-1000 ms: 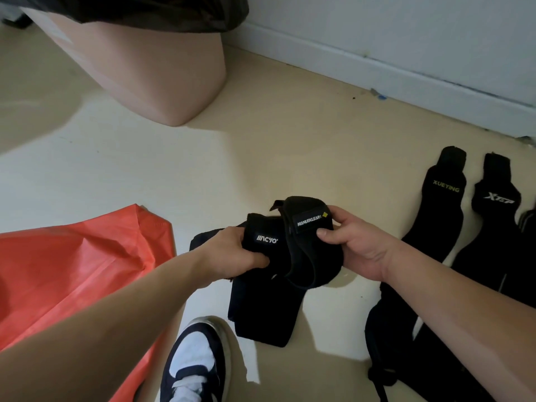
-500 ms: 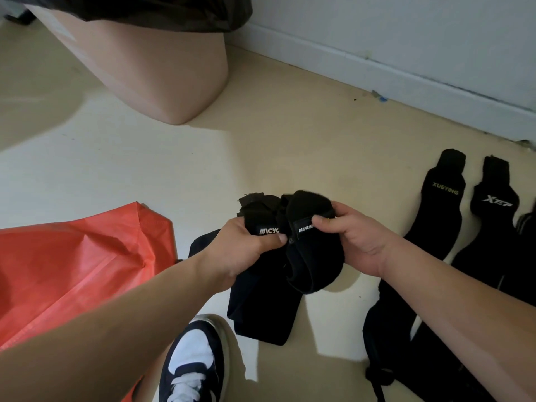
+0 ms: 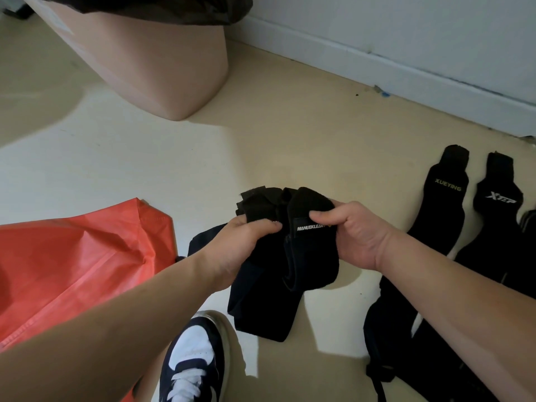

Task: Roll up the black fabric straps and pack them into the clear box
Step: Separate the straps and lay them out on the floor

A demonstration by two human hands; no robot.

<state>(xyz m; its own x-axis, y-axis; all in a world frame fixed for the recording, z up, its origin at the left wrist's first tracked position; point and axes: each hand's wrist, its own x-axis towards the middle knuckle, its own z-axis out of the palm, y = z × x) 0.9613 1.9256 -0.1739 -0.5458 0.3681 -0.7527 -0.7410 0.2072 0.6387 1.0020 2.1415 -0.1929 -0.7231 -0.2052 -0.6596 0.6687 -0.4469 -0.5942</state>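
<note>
Since a second ago the bundle has been turned further: the white label by the left thumb is now covered, and the hands sit closer together. An orange bag lies at the far left, out of the way.

The left hand is curled round the flap end of the black strap, which is held just above the floor. Its loose tail hangs down onto the floor beside a shoe. If the foot shifts onto that tail, the next turn would likely pull the roll open.

The right hand pinches the rolled part at its label, thumb on top. That hold looks shallow, so the springy coil could slacken when either hand regrips.

Further right, other straps lie flat, unrolled. The clear box is not in view, so the carry could be where a loose roll unwinds.
</note>
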